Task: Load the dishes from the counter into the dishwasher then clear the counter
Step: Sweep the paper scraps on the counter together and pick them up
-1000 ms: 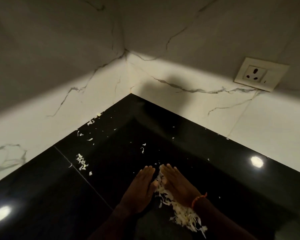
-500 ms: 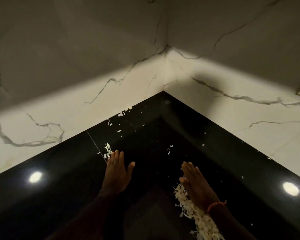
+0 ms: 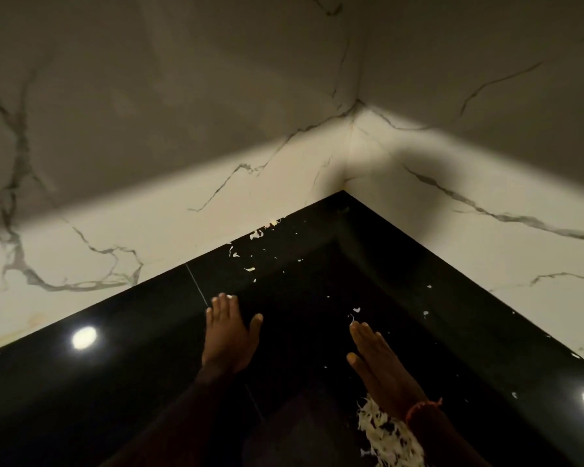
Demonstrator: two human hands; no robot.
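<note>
A glossy black counter runs into a corner of white marble walls. My left hand lies flat on it, palm down, fingers together and thumb spread, holding nothing. My right hand stands on its edge with straight fingers, an orange thread at the wrist, also holding nothing. A heap of pale shredded scraps lies beside and under my right wrist. Small loose scraps are scattered near the left wall, ahead of my left hand. A few more flecks lie just beyond my right fingertips.
White marble walls with grey veins close the counter at the left and right, meeting in the corner. Ceiling lights reflect as bright spots on the black surface. No dishes are in sight.
My hands, pressed together over the scrap heap a second ago, have parted. The left hand has moved out to the left toward the scattered scraps. The view has swung left; the wall socket is out of sight.
</note>
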